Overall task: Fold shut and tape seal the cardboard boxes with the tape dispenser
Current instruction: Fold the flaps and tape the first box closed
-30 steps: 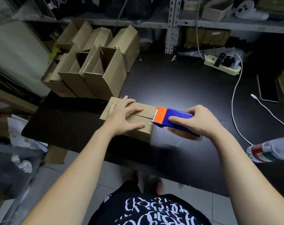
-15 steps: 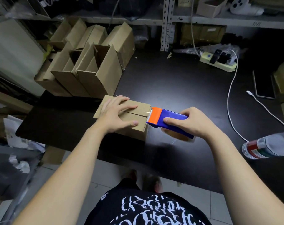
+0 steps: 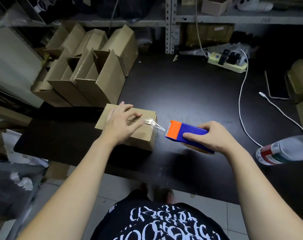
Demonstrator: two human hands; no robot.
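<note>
A small cardboard box [image 3: 143, 135] lies on the black table [image 3: 190, 94] with its top flaps folded shut. My left hand [image 3: 123, 122] rests flat on its top, fingers spread along the seam. Clear tape [image 3: 153, 124] runs from under my fingertips over the box's right edge to the dispenser. My right hand [image 3: 211, 136] grips the blue and orange tape dispenser [image 3: 185, 134], held just right of the box and apart from it.
Several open cardboard boxes [image 3: 88, 71] stand packed together at the table's back left. A power strip [image 3: 227, 62] with a white cable [image 3: 242, 104] lies at the back right, a phone [image 3: 277, 87] beyond it. A plastic bottle [image 3: 284, 150] lies at the right edge.
The dispenser has pulled away to the right of the box, drawing out a strip of clear tape. My left hand has slid a little along the seam.
</note>
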